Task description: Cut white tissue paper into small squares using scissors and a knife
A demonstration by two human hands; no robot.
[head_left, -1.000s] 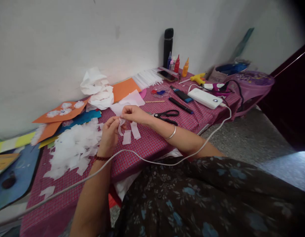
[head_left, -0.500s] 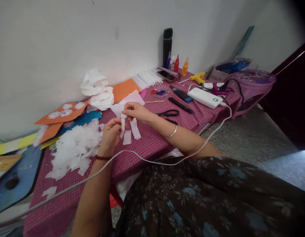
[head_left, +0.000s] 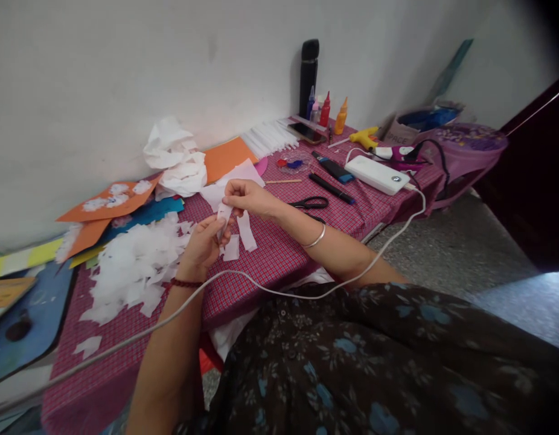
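Both my hands meet over the pink checked tablecloth [head_left: 279,254] and pinch one narrow strip of white tissue paper [head_left: 224,215]. My left hand [head_left: 201,246] grips its lower end with closed fingers. My right hand [head_left: 245,197] pinches the upper end from above. Two loose white strips [head_left: 241,237] lie on the cloth just under my hands. A heap of torn white paper pieces [head_left: 134,266] spreads to the left of my left wrist.
Black scissors [head_left: 310,204] lie right of my right hand. Farther back are a white power bank [head_left: 378,174] with its cable [head_left: 270,290] running across my lap, pens, a phone, paint bottles [head_left: 325,110], a black flask [head_left: 308,75], a yellow glue gun, crumpled white paper [head_left: 175,160], coloured card sheets.
My hands have shifted slightly along the paper strip, and my left fingers have closed higher on it. The view has tilted a little; nothing else on the table moved.
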